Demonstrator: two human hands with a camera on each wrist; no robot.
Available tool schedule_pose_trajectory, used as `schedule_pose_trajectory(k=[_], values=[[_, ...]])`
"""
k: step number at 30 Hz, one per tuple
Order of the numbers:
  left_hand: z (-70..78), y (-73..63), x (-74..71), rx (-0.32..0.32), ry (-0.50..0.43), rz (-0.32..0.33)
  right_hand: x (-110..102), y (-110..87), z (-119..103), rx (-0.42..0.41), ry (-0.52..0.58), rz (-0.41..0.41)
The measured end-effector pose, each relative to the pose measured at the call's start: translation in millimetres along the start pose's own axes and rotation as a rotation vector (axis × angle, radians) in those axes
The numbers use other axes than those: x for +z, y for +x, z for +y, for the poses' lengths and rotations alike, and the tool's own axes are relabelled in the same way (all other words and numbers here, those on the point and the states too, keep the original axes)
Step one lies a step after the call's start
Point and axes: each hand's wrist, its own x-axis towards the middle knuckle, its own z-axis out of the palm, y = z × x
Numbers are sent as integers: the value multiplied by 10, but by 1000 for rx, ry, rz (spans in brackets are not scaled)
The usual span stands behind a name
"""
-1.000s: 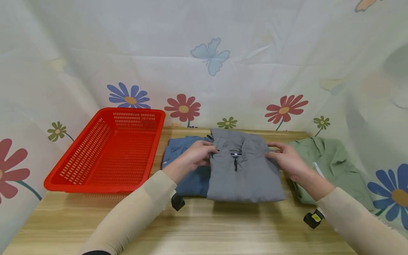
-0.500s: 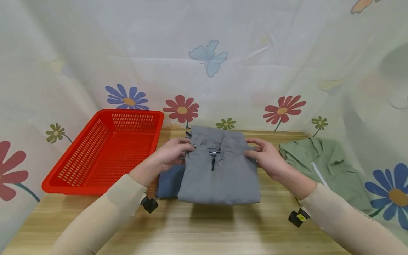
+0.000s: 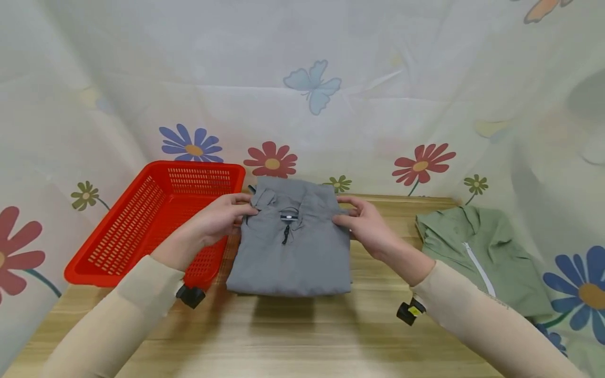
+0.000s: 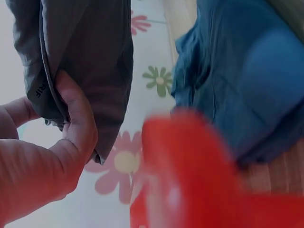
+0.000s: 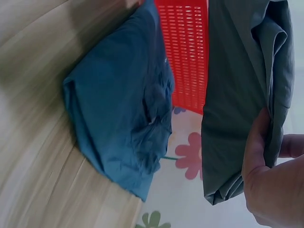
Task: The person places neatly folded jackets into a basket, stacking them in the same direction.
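A folded grey jacket (image 3: 293, 257), with a small label and a dark zip pull at its collar, hangs between both hands in the head view. At its left upper edge my left hand (image 3: 215, 220) pinches the cloth between thumb and fingers. My right hand (image 3: 366, 226) grips the opposite edge the same way. Both wrist views show the grey bundle raised off the table. Below it a folded blue garment (image 5: 121, 104) lies on the wood, hidden behind the grey jacket in the head view.
A red slotted plastic basket (image 3: 108, 215) stands at the left, close beside the left hand and partly behind it. On the right lies a green jacket (image 3: 501, 252) with a white zip. A flower-print cloth (image 3: 359, 131) hangs behind the wooden table (image 3: 302, 341).
Both hands have carried the grey jacket leftward, from partly over the blue garment to in front of it, nearer the red basket. The blue garment has dropped out of sight in the head view.
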Motion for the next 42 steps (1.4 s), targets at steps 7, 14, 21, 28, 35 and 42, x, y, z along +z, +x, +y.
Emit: schedule_pose_trajectory(k=[7, 14, 21, 28, 35, 42], values=[[30, -84, -250, 30, -16, -24, 197, 129, -33, 4, 49, -11], [26, -157, -578, 45, 11, -19, 450, 268, -95, -8, 46, -12], [-3, -239, -842, 35, 54, 7, 700, 393, -126, -7, 66, -22], [-55, -258, -1051, 32, 74, 3, 840, 511, -144, -34, 63, -40], [-140, -226, -1219, -6, 127, -10, 960, 651, -96, -19, 52, -56], [-181, -227, -1370, -40, 198, -4, 1043, 759, -76, -36, 51, -73]])
